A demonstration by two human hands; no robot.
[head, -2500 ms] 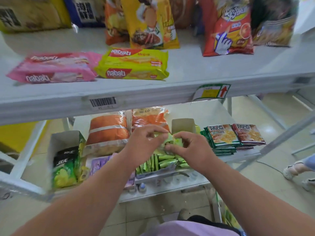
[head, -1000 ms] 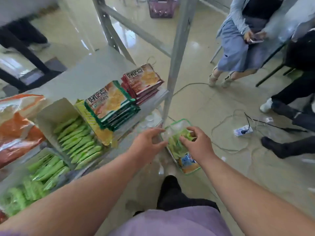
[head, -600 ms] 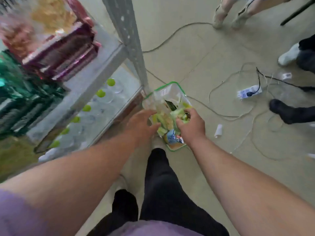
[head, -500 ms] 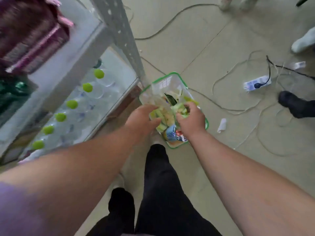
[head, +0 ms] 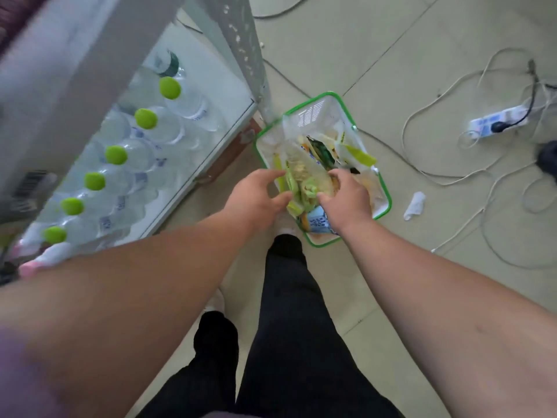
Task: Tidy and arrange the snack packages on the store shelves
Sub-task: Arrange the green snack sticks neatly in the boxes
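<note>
A white basket with a green rim [head: 384,188] stands on the floor by the shelf post and holds several mixed snack packets. Both my hands reach down into it. Between them is a bunch of small green snack packets [head: 304,191]. My left hand [head: 256,197] pinches the bunch from the left with thumb and fingers. My right hand [head: 346,197] curls round it from the right. A blue-and-white packet [head: 318,221] lies under my right wrist, and dark green and yellow packets [head: 324,150] lie further back in the basket.
Water bottles with green caps [head: 116,154] stand in rows on the bottom shelf at left, beside the grey shelf post [head: 241,46]. Cables and a white power strip [head: 497,122] lie on the tiled floor at right, near a crumpled white scrap [head: 415,201]. My black-trousered legs [head: 289,327] are below.
I turned from the shelf boxes and bent to the floor basket, carrying green packets in both hands. Over the last half second my hands dropped lower into the basket.
</note>
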